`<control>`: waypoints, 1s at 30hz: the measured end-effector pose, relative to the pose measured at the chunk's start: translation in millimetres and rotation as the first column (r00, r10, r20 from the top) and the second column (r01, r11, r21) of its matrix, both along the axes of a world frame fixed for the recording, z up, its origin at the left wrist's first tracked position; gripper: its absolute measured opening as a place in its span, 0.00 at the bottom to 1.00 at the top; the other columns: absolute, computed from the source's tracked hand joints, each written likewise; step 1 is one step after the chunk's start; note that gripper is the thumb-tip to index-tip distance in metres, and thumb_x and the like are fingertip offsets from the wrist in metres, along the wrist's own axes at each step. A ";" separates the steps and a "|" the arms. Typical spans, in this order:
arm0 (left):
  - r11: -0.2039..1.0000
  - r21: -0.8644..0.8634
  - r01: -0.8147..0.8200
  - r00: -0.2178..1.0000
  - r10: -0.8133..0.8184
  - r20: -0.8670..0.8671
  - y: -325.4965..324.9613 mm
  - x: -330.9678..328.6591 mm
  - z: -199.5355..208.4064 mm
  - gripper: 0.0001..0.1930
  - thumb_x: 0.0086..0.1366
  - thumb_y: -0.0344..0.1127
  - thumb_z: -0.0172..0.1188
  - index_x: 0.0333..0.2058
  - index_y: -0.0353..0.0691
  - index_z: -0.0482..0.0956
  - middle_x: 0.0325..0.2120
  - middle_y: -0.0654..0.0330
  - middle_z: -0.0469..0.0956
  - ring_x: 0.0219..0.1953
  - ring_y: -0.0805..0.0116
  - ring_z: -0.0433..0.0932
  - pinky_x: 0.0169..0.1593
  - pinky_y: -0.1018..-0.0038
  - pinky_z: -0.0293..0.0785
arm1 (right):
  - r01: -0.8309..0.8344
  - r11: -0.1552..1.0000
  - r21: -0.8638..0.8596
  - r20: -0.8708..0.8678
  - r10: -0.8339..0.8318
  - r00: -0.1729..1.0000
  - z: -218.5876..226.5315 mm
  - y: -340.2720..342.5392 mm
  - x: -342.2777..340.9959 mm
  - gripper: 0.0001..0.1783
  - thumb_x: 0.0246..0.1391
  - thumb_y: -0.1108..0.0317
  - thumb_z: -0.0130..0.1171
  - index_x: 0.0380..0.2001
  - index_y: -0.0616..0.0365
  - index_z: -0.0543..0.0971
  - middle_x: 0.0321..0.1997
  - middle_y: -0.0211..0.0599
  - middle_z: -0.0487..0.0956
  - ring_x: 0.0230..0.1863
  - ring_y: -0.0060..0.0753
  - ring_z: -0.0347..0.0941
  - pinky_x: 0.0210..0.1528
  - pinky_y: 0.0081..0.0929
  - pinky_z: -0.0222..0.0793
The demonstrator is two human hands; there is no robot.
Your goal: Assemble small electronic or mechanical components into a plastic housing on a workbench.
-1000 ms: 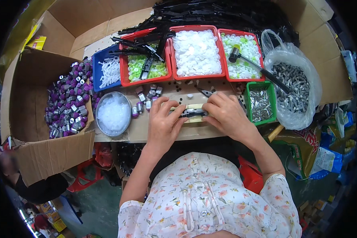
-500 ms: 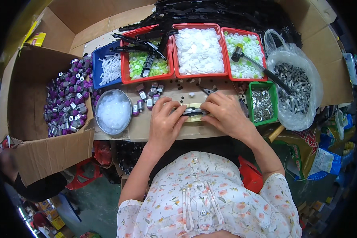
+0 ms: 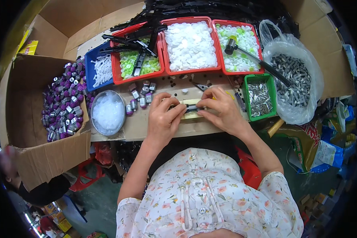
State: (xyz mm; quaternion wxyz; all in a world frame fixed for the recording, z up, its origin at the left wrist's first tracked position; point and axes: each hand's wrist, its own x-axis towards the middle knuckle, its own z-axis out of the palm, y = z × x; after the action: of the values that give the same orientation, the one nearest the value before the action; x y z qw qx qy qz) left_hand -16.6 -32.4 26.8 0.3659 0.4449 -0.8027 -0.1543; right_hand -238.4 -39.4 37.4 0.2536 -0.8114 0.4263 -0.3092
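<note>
Hands closer together, gripping black part — gold bag red-lettered.

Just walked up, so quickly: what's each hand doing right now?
Left hand: closed, pinching the black part at its left end.
Right hand: closed, pinching its right end.

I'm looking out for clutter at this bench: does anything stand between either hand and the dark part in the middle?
Nothing visible does: the left hand and right hand both have fingertips on the dark part. The small white cap lies beyond it, not between.
</note>
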 end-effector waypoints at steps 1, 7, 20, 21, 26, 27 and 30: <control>1.000 -0.004 -0.009 1.000 0.009 0.002 -0.1 -0.5 0.0 0.09 0.51 0.25 0.69 0.33 0.39 0.84 0.32 0.58 0.79 0.44 0.52 0.74 0.45 0.62 0.73 | -0.003 1.000 -0.008 0.016 0.003 1.000 -0.9 0.0 -0.6 0.14 0.43 0.72 0.71 0.35 0.60 0.81 0.39 0.40 0.74 0.42 0.42 0.72 0.43 0.36 0.69; 1.000 0.007 -0.005 0.999 0.005 -0.054 1.0 -1.2 -1.1 0.09 0.51 0.24 0.69 0.34 0.38 0.84 0.32 0.58 0.79 0.43 0.53 0.74 0.45 0.62 0.72 | 0.002 1.000 0.015 -0.039 -0.001 0.999 9.7 -2.1 -6.6 0.17 0.45 0.70 0.71 0.40 0.59 0.81 0.41 0.40 0.75 0.44 0.43 0.73 0.45 0.36 0.69; 0.998 0.041 -0.046 0.997 0.049 -0.053 2.7 9.1 18.7 0.11 0.52 0.24 0.69 0.36 0.36 0.83 0.34 0.57 0.78 0.46 0.50 0.73 0.47 0.60 0.72 | 0.115 0.910 -0.398 -0.605 -0.354 0.713 44.3 -262.8 -66.2 0.14 0.50 0.74 0.65 0.42 0.62 0.82 0.47 0.42 0.78 0.51 0.46 0.75 0.52 0.37 0.73; 0.998 0.039 -0.051 0.997 0.053 -0.048 2.6 10.5 18.4 0.11 0.52 0.24 0.69 0.36 0.36 0.83 0.34 0.57 0.78 0.46 0.50 0.73 0.47 0.60 0.72 | 0.113 0.910 -0.399 -0.600 -0.352 0.718 34.8 -277.5 -63.9 0.14 0.50 0.74 0.65 0.42 0.62 0.82 0.47 0.42 0.78 0.51 0.46 0.75 0.52 0.37 0.73; 0.993 0.041 -0.114 0.993 0.114 -0.007 1.2 19.5 21.8 0.12 0.50 0.23 0.70 0.36 0.36 0.84 0.33 0.57 0.80 0.45 0.52 0.74 0.46 0.61 0.72 | 0.066 0.967 -0.246 -0.710 -0.226 0.667 31.8 -303.0 -48.2 0.17 0.45 0.69 0.71 0.39 0.60 0.80 0.47 0.47 0.80 0.54 0.51 0.75 0.52 0.48 0.73; 0.992 0.034 -0.122 0.993 0.121 0.004 1.1 20.7 23.5 0.12 0.50 0.23 0.70 0.36 0.36 0.84 0.33 0.57 0.80 0.44 0.52 0.74 0.47 0.62 0.72 | 0.069 0.978 -0.196 -0.733 -0.193 0.652 39.3 -302.2 -46.8 0.17 0.44 0.68 0.72 0.38 0.59 0.80 0.46 0.47 0.81 0.53 0.51 0.76 0.51 0.49 0.74; 0.992 0.030 -0.125 0.992 0.125 0.003 -1.7 24.8 25.5 0.13 0.50 0.23 0.70 0.37 0.36 0.83 0.34 0.57 0.79 0.46 0.51 0.74 0.47 0.61 0.72 | 0.017 0.924 -0.382 -0.742 -0.318 0.590 59.0 -293.6 -61.2 0.14 0.39 0.68 0.72 0.31 0.60 0.82 0.37 0.45 0.82 0.44 0.50 0.79 0.43 0.45 0.75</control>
State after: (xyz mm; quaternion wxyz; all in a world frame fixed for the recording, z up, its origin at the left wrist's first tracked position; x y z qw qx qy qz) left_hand 8.2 -34.1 52.3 0.3675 0.5001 -0.7710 -0.1429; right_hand -299.6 -333.0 96.4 -0.1343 -0.8493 0.5105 -0.0082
